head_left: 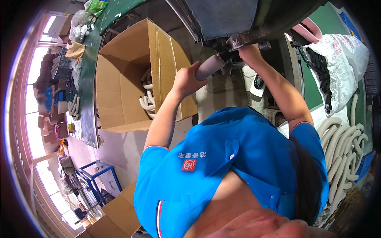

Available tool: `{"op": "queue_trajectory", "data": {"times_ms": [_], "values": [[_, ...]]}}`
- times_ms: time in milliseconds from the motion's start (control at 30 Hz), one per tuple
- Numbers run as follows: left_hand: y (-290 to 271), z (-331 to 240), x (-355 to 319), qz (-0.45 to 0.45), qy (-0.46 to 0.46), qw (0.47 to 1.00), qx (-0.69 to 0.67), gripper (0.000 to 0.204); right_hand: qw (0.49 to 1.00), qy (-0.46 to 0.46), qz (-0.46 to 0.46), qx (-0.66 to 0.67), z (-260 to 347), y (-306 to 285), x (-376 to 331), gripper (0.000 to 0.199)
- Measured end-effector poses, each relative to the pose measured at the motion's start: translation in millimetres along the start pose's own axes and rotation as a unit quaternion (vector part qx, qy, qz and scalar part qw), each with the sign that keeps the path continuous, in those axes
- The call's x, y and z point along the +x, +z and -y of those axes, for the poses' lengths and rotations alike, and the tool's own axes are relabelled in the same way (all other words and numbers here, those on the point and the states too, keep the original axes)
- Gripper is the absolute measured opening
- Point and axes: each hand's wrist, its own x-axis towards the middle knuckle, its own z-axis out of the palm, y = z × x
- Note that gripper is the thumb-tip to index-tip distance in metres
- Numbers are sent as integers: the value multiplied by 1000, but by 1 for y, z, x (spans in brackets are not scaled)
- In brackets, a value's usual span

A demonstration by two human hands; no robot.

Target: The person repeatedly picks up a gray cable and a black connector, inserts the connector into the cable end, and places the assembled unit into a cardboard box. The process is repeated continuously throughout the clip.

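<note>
My left hand (185,82) is wrapped round a thick, pale grey foam-like tube (210,66). The tube slants up to the right, and its far end meets a dark metal fixture under the machine (234,20). To the right of the tube, my right hand (250,54) is raised against a metal bracket (240,41) at the machine's lower edge. Its fingers are mostly hidden there, so what they grip does not show. Left of my left hand, a large open cardboard box (168,67) contains several curved, pale tubes (147,101).
Many bent, pale tubes (341,146) are piled on the right, below a white woven sack (341,59) and black strips (320,67). A pink bin (308,29) stands at the upper right. On the left are a green worktable (89,79) and a blue metal frame (99,178).
</note>
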Motion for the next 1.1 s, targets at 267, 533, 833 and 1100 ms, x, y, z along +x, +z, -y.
{"op": "queue_trajectory", "data": {"times_ms": [267, 533, 833, 1100], "values": [[1, 17, 10, 92, -52, 994, -2, 56, 852, 201, 104, 471, 26, -40, 2, 27], [3, 17, 21, 156, -63, 986, -9, 50, 900, 76, -35, 427, -81, 111, 32, 39], [6, 29, 24, 141, -36, 988, 53, 52, 986, 137, 43, 82, -81, 208, 15, 37], [16, 21, 15, 145, -43, 988, 5, 41, 969, 174, 16, 177, -72, 156, -1, 33]]}}
